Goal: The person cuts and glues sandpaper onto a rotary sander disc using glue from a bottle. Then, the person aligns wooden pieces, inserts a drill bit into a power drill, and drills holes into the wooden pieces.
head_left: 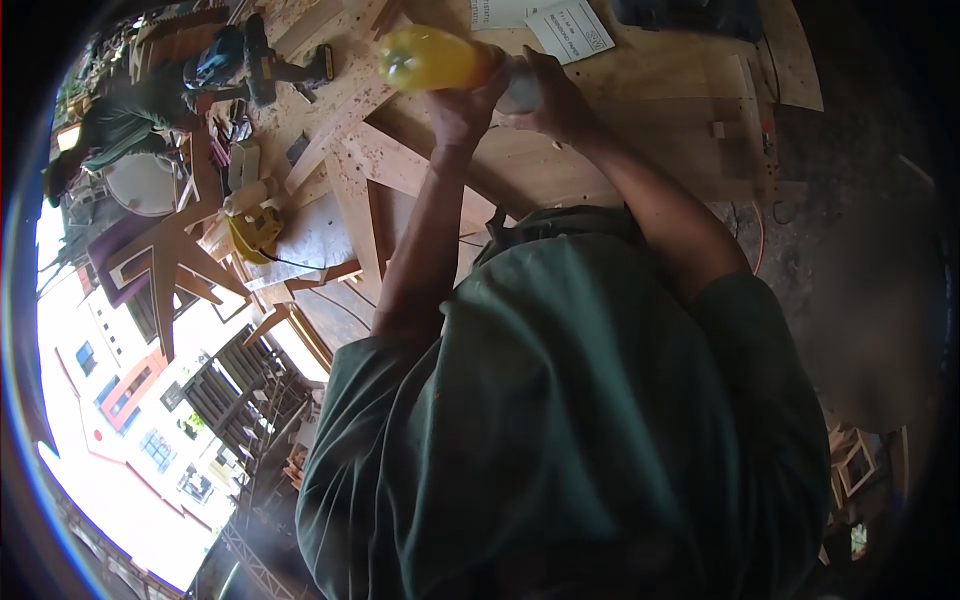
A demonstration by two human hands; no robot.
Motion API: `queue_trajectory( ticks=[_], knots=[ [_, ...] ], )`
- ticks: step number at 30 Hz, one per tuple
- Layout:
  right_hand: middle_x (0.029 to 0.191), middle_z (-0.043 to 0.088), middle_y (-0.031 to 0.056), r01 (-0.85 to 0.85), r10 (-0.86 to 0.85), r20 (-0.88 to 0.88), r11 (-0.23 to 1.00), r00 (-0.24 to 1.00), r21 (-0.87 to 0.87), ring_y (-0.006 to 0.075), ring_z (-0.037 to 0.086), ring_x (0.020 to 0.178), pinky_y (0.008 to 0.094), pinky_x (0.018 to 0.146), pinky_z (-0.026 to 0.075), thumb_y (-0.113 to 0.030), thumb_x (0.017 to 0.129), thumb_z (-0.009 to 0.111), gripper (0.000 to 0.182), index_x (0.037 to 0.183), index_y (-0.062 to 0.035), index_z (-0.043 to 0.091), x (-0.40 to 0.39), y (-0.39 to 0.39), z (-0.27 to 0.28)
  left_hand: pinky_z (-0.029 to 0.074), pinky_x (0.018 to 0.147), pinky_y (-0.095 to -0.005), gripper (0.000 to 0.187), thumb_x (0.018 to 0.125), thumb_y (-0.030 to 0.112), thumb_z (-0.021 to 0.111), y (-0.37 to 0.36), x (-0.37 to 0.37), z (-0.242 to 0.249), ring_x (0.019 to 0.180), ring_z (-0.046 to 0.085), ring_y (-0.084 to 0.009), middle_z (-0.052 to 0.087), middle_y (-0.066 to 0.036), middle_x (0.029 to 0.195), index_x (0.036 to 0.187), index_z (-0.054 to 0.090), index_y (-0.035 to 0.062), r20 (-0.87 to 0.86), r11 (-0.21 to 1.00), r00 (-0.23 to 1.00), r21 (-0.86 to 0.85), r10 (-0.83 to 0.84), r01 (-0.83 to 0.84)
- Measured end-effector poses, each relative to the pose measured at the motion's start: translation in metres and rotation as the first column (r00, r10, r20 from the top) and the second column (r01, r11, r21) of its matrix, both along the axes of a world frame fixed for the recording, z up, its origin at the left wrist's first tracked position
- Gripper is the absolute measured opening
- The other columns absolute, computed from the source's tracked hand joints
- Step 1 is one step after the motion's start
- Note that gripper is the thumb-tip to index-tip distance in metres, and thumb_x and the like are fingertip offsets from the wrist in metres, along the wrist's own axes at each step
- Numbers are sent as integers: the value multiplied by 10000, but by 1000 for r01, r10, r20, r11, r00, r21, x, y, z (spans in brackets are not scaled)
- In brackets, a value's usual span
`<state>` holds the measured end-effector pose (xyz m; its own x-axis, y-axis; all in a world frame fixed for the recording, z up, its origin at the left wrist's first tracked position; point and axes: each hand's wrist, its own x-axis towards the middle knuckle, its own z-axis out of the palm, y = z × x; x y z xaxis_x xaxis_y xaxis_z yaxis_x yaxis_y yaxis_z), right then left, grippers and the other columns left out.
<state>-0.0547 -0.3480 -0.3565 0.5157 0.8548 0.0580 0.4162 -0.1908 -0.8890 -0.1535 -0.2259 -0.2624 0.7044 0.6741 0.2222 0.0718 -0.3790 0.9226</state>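
Observation:
My left hand (465,112) is closed around a clear bottle of yellow liquid (425,60), which lies tilted on its side above the workbench (620,150). Close beside it, my right hand (560,105) curls round a pale grey, translucent thing (521,88) in line with the bottle; I cannot tell whether it is part of the bottle. Just beyond my right hand lie printed paper sheets (570,30). Wooden strips (350,140) dusted with shavings stretch below and left of my left hand.
A cordless drill (262,65) lies at the upper left, and a yellow power tool (257,230) sits lower on the bench. Star-shaped wooden frames (175,265) stand at the left edge. Another person (130,120) bends there. A dark case (690,15) is at the top right.

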Motion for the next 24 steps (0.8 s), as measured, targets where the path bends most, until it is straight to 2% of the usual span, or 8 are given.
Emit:
queue_trajectory(
  ticks=[3, 7, 10, 14, 17, 19, 21, 24],
  knots=[
    [1425, 482, 257, 40, -42, 44, 999, 998, 34, 383, 514, 1318, 433, 1121, 434, -354, 629, 949, 1196, 1542, 46, 289, 0, -1, -11, 560, 718, -352, 188, 795, 152, 830, -5, 9, -11, 784, 712, -221, 735, -54, 888, 947, 738, 89, -26, 984, 997, 160, -78, 81],
    [1441, 483, 254, -4, 4, 47, 1000, 999, -9, 393, 502, 1341, 441, 1128, 440, -328, 629, 944, 1184, 1556, -7, 281, 3, -6, -16, 572, 812, -363, 264, 836, 192, 845, -2, -11, -26, 874, 701, -262, 724, -45, 967, 1057, 732, 102, -244, 789, 964, 569, -106, 231],
    [1446, 488, 248, -19, 21, 46, 998, 999, -55, 395, 508, 1341, 443, 1126, 450, -319, 631, 938, 1166, 1555, -33, 286, 0, -6, -13, 575, 809, -362, 265, 843, 165, 837, -7, -28, -32, 866, 707, -247, 727, -49, 977, 1070, 720, 96, -252, 747, 958, 609, -137, 267],
    [1425, 503, 244, 20, -18, 36, 997, 999, -79, 390, 532, 1315, 436, 1115, 464, -290, 632, 934, 1142, 1546, -33, 298, -1, -8, -6, 576, 790, -325, 242, 804, 99, 859, -8, -25, -1, 879, 694, -138, 733, -40, 1002, 1001, 726, 50, -126, 983, 981, 88, -147, 159],
    [1410, 508, 246, 30, -27, 60, 999, 998, -41, 390, 538, 1303, 436, 1114, 467, -296, 628, 933, 1135, 1538, -32, 307, -4, -8, -10, 573, 761, -317, 247, 810, 120, 855, -2, 3, 0, 859, 687, -129, 732, -36, 985, 1004, 724, 42, -100, 998, 993, -36, -60, 57],
    [1395, 517, 244, 17, -15, 60, 999, 998, -29, 390, 538, 1300, 437, 1110, 470, -299, 628, 933, 1129, 1532, -32, 311, -5, -6, -17, 564, 742, -323, 214, 846, 139, 823, -3, 2, -13, 820, 691, -164, 729, -45, 940, 1018, 729, 54, -215, 950, 972, 273, -90, 149],
    [1382, 527, 244, 11, -5, 114, 999, 993, -48, 390, 540, 1295, 437, 1106, 472, -301, 628, 932, 1124, 1527, -32, 313, -1, -3, -23, 561, 751, -332, 211, 857, 162, 814, -11, -11, -28, 823, 693, -189, 724, -52, 942, 1027, 732, 67, -248, 762, 964, 605, -97, 232],
    [1363, 541, 243, 6, 12, 165, 995, 986, -104, 389, 550, 1283, 436, 1099, 477, -299, 629, 932, 1117, 1521, -32, 316, -2, -3, -19, 560, 805, -348, 227, 840, 165, 835, -22, -30, -14, 894, 692, -208, 716, -57, 995, 1027, 732, 89, -342, 838, 936, 484, -84, 252]
  ],
)
